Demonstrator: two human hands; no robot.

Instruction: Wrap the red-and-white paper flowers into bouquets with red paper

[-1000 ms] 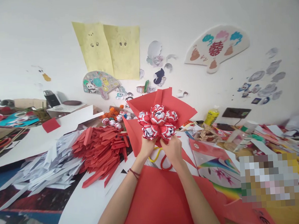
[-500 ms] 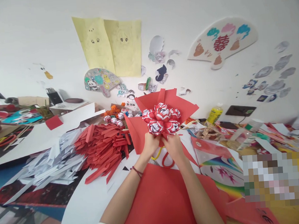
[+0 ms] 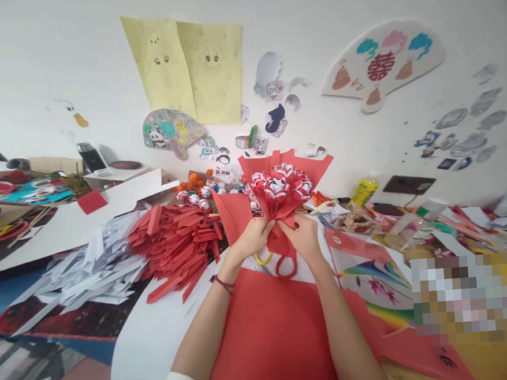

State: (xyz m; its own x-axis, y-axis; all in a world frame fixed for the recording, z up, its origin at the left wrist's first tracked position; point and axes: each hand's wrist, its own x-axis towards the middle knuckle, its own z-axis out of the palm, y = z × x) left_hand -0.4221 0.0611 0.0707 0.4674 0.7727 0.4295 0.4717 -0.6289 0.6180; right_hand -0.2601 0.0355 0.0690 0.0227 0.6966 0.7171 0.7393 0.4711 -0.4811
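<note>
Several red-and-white folded paper flowers (image 3: 281, 182) form a bouquet, with red wrapping paper (image 3: 232, 214) standing behind and around them. My left hand (image 3: 257, 236) pinches the wrapping paper below the flowers. Close beside it, my right hand (image 3: 302, 236) grips the same paper, the thumbs almost meeting at the front. A fold of red paper now covers the lower front of the bouquet; its stem end is hidden. Just below the hands lie scissors with one red handle loop (image 3: 286, 266) and one yellow loop. A large red sheet (image 3: 272, 333) lies nearest me.
Piles of red folded strips (image 3: 176, 241) and white folded strips (image 3: 98, 270) lie to the left. Finished paper flowers (image 3: 193, 199) sit behind them. A yellow bottle (image 3: 365, 191) and a colourful printed bag (image 3: 372, 280) are on the right, among paper scraps.
The front of the red paper has been folded up over the lower flowers. Both hands have shifted from under the flowers onto this fold, and the view has tilted slightly.
</note>
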